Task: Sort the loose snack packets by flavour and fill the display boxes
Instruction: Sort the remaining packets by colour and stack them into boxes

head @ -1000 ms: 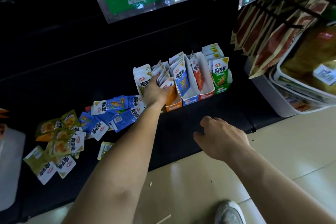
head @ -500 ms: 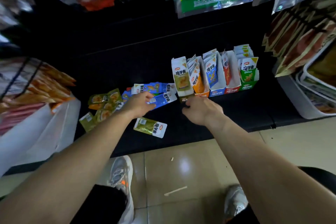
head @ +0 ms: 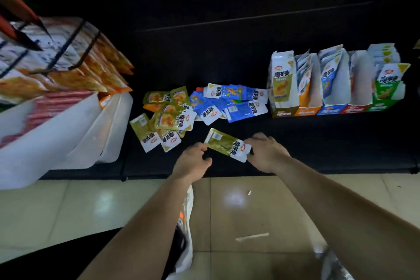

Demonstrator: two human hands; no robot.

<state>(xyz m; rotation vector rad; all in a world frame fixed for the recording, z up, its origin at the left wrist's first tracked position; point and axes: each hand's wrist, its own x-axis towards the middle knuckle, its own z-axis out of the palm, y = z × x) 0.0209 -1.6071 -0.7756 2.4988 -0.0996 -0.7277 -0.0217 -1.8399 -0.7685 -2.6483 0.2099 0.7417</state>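
Observation:
One olive-green packet (head: 225, 143) lies alone on the black shelf (head: 318, 143) near its front edge. My right hand (head: 267, 152) pinches its white right end. Fingertips of my left hand (head: 193, 161), loosely curled, touch its left corner. Behind them lie a heap of olive-green packets (head: 163, 116) and a heap of blue packets (head: 229, 102). At the right stands a row of display boxes: olive (head: 283, 89), orange (head: 306, 102), blue (head: 331, 89), red (head: 361, 89) and green (head: 386, 89), each with upright packets.
White plastic bins (head: 68, 134) full of orange and red snack packs stand at the left, jutting past the shelf edge. Beige floor tiles (head: 227, 200) and my shoe (head: 186, 211) are below. The back of the shelf is dark.
My left hand left the display boxes, swung left over the blue heap and came down to the lone olive-green packet. My right hand moved forward and took hold of that packet's end.

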